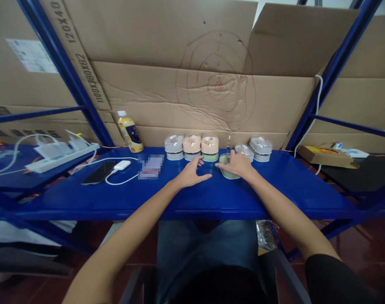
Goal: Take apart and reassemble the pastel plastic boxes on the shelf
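My right hand [240, 164] is closed over a low pale-green container [229, 173] on the blue shelf, hiding part of its top. My left hand [192, 172] hovers over the shelf to the left, thumb and fingers apart, holding nothing. Just behind it stands a stack with a peach container [209, 144] above a green one [210, 157]. Left of that come a peach-over-grey stack [191, 145] and a grey stack [174, 146]. Beyond my right hand are a single-height grey container [247, 150], partly covered, and another grey stack [261, 147].
A yellow bottle [130, 133] stands at the back left. Near it lie a phone [100, 173], a white charger with cable [121, 165] and a blurred-out flat item [151, 166]. Cardboard [142, 93] backs the shelf; a power strip [58, 157] is at far left, an open carton [325, 157] at right.
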Demonstrator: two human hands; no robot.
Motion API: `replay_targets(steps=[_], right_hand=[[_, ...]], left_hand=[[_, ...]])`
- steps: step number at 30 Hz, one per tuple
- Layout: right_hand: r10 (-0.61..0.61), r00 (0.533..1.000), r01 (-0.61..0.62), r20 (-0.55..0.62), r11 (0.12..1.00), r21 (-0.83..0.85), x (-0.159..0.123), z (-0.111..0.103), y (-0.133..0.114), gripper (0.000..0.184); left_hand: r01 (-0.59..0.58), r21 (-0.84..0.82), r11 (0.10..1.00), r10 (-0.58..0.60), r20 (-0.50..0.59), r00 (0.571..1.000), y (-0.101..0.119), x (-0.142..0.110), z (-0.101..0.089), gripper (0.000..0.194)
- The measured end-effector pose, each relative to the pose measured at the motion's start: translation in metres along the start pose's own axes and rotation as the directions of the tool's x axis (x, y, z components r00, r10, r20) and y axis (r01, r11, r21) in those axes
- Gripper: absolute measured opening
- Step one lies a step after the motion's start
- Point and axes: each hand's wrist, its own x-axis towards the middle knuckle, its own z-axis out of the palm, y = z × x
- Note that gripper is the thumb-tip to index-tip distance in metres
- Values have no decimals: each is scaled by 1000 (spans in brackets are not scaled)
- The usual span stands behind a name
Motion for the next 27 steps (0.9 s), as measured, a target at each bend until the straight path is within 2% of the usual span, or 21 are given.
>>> replay_targets(steps=[2,4,5,7,8,9,10,12,14,17,19,21,23,27], right_hand=[[-64,993,61,101,998,29,0,6,-1,91],[-268,957,252,116,959,131,2,13,3,89],[-397,913,370,96,904,213,4,15,6,91],[-623,782,561,29,724,402,7,17,12,97],[-687,726,605,-12,631,486,8,15,15,99],[-719,693,615,-45,557,559,9,13,18,99],[-730,680,602,-68,503,621,11,9,21,98],[-712,696,541,-90,439,717,12,-1,30,93],[-656,750,468,-88,431,771,14,-8,43,88],[-496,866,349,-57,519,781,18,-8,63,77],[-390,920,272,-26,590,760,21,-1,73,71],[-337,942,230,-4,634,738,25,7,78,67],[-328,945,223,5,652,725,27,14,79,63],[-313,950,216,4,665,715,29,16,76,59]], left_hand=[[-6,-34,999,7,21,1000,1,0,-1,101],[-20,-81,997,23,42,999,1,0,-3,114],[-30,-108,994,36,54,998,2,0,-4,120],[-56,-156,986,69,79,994,2,-1,-6,128],[-73,-174,982,89,89,992,2,-1,-6,130],[-89,-189,978,109,99,989,3,-1,-7,130],[-103,-201,974,127,111,986,4,-1,-8,129],[-116,-203,972,147,142,979,6,-2,-9,122],[-135,-165,977,164,175,971,8,-3,-10,106],[-196,-75,978,208,202,957,11,-4,-11,64],[-220,-30,975,222,213,952,11,-4,-11,44],[-214,-2,977,210,209,955,11,-4,-10,38],[-194,2,981,190,182,965,9,-3,-11,39],[-113,20,993,113,5,994,2,1,-19,48]])
